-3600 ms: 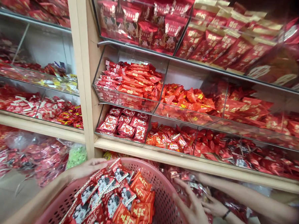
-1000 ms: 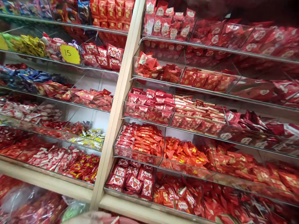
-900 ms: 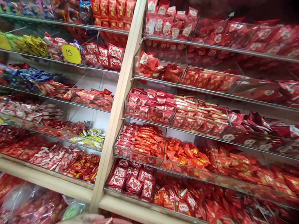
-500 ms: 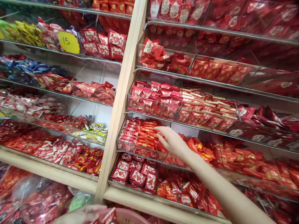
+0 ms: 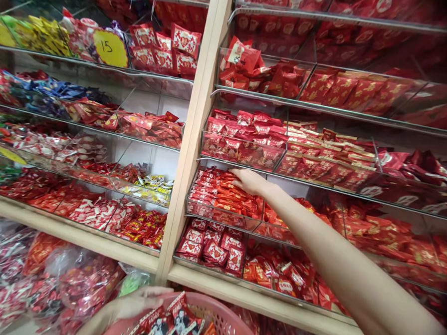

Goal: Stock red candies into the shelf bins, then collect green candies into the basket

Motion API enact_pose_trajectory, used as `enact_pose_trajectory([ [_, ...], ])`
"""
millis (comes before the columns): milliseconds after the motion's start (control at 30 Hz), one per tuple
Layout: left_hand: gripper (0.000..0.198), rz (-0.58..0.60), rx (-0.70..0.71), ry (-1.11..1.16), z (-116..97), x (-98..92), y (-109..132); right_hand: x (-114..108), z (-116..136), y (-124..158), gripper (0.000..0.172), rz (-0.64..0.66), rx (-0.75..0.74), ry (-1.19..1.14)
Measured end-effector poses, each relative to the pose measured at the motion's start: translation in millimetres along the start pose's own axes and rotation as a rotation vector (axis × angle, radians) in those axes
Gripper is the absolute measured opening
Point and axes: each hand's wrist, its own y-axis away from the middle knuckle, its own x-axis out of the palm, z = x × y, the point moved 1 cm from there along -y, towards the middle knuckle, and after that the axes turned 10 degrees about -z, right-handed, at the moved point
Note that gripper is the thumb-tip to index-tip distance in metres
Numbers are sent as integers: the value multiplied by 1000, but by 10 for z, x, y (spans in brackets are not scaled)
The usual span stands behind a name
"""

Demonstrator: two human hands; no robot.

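Since one second ago the right hand (image 5: 249,181) has come into view, reaching in just right of the wooden post (image 5: 192,136). Largest is the shelving (image 5: 239,287), its clear-fronted tiers of wrapped packets running out on both sides of the post. Plastic bags (image 5: 78,280) stuffed with packets lie low to the left of the post. Slanting up from well right of the post, the right forearm (image 5: 331,253) covers part of the neighbouring bins. Below the post's foot and slightly right is the pink basket (image 5: 234,318); the left hand (image 5: 137,303), just below and left of that foot, lies at its rim with fingers loosely extended, its grip unclear. Right of the post, a clear front panel (image 5: 224,216) stands before the orange packets (image 5: 229,200), with another shelf overhanging them. Over their top the right hand is partly bent; whether it has hold of one cannot be told. Left of the post, high up, hangs a yellow tag (image 5: 110,48) reading 15. Couple-printed packets (image 5: 181,323) sit in the basket, below the post.
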Motion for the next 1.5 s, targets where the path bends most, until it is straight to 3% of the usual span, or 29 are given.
enact_pose_trajectory([
  [333,48,-40,-17,-35,95,-75,-4,63,56,59,34,0,124,-4],
  [633,47,-9,-28,63,103,-43,8,46,157,192,27,-152,25,72],
  [1000,50,12,5,-30,35,-65,54,31,172,155,31,-111,76,73],
  [1300,53,23,-2,-26,83,-67,59,112,221,278,33,-253,110,-5],
  [1500,51,22,-21,-24,-41,-10,112,136,222,315,36,-376,60,-80],
])
